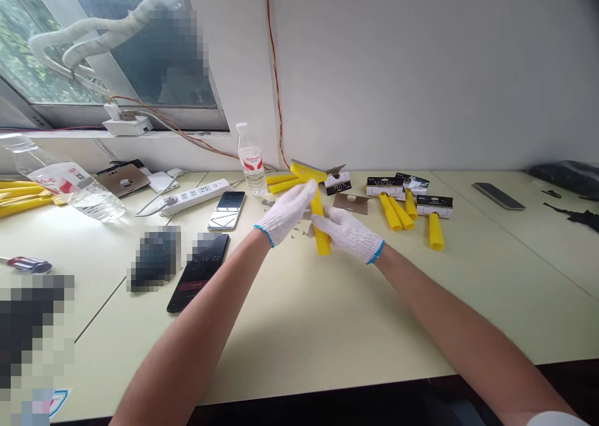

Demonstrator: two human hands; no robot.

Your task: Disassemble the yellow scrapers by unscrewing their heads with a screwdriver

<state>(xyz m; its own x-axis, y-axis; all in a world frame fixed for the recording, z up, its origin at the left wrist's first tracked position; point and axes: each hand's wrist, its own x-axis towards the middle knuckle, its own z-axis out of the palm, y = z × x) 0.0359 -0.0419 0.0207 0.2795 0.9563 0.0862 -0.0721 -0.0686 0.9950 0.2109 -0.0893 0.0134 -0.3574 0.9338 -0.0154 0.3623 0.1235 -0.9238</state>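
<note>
Both my hands wear white knit gloves with blue cuffs. Between them is a yellow scraper point(322, 242), its wide head with a grey blade edge at the top and its handle pointing down toward me. My left hand point(287, 213) grips it near the neck, just below the head. Lower down, my right hand point(350, 231) holds the handle from the right side. Small screws point(292, 234) lie scattered on the table below my hands, partly hidden. Behind the scraper are more yellow scraper parts point(281, 183) and a black-and-white packaging card point(337, 183).
Right of my hands lie yellow handles point(395, 213) with packaging cards point(434, 205). To the left are a power strip point(196, 196), two phones point(226, 211) point(199, 273), water bottles point(253, 161) and a screwdriver point(30, 264). A grey bar-shaped object point(498, 196) lies far right.
</note>
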